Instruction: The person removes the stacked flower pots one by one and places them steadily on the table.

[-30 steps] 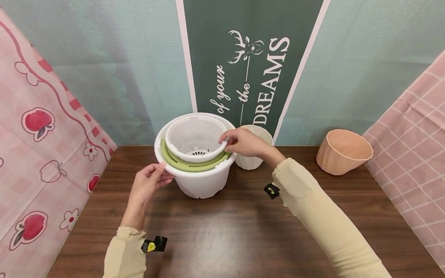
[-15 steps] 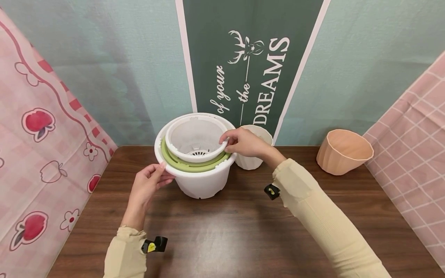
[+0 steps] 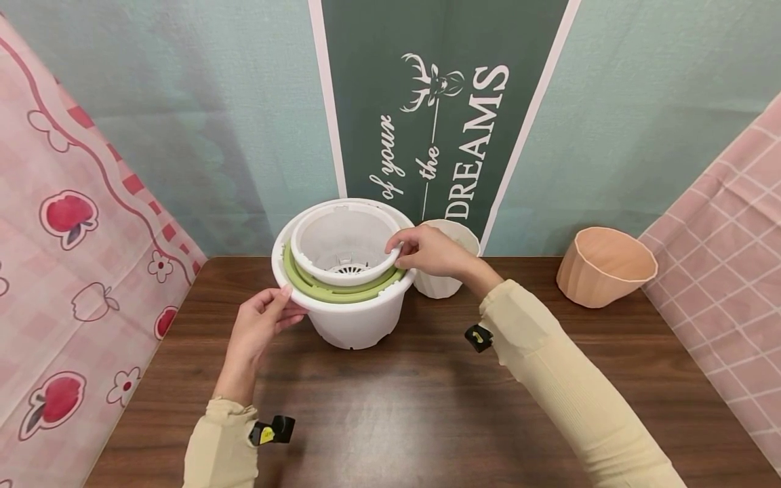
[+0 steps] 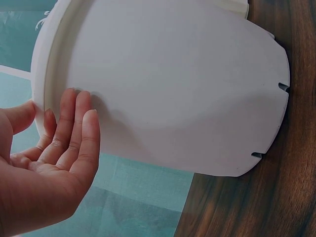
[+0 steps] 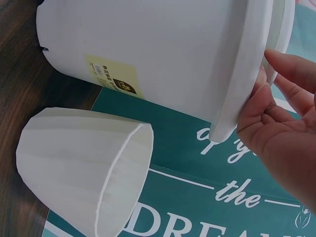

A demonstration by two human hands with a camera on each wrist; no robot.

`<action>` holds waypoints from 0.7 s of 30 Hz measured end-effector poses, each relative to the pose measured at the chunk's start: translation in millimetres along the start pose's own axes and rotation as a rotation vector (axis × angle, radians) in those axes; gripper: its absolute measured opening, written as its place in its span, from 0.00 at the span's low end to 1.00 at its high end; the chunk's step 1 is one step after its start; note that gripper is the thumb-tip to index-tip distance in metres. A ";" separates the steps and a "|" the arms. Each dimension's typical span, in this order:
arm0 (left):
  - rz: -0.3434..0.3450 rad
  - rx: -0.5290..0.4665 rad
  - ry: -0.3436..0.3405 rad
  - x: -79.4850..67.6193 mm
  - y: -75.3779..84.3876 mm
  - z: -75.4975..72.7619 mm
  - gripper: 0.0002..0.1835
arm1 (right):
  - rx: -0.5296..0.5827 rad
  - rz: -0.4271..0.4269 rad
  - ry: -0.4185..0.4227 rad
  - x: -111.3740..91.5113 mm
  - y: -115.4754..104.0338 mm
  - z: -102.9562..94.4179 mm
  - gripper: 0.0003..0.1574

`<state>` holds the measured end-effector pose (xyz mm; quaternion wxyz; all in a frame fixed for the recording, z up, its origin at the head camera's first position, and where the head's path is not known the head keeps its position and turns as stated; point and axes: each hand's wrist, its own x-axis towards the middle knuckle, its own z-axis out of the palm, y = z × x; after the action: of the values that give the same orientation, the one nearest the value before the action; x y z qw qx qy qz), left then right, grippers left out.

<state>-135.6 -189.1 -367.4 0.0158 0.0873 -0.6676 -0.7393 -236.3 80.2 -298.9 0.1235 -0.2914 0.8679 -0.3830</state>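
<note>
At the far left hangs a pink fabric (image 3: 67, 217) printed with apples and flowers. Next, the left hand (image 3: 259, 325) pinches the rim of the large white pot (image 3: 356, 325), thumb at the rim edge, fingers beneath it beside the outer wall. The large white pot stands upright on the brown tabletop (image 3: 378, 413), near its back edge; a yellow label (image 5: 113, 76) is fixed to its outer wall. A green pot (image 3: 332, 293) is nested inside it, and an inner white pot (image 3: 348, 230) with a slotted base is seated within the green pot. The right hand (image 3: 433, 252), apart from the left, pinches the right side of the inner white pot's rim. Just beside the stack, separated by a gap, stands a small white pot (image 3: 438, 286). Well apart, farther right, is a peach pot (image 3: 576, 278). Pink grid fabric (image 3: 726, 271) borders the right side.
</note>
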 end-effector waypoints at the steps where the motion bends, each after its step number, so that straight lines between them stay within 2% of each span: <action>1: 0.000 -0.001 0.000 0.0 -0.1 0.0 0.10 | 0.001 -0.001 0.001 0.1 0.3 0.1 0.11; 21: -0.011 0.011 0.003 -0.5 0.4 0.3 0.10 | 0.056 -0.024 0.016 -0.7 3.9 0.3 0.12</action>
<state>-135.2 -188.8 -366.8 0.0122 0.0923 -0.6712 -0.7354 -237.2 82.5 -302.0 0.1201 -0.2952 0.8541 -0.4109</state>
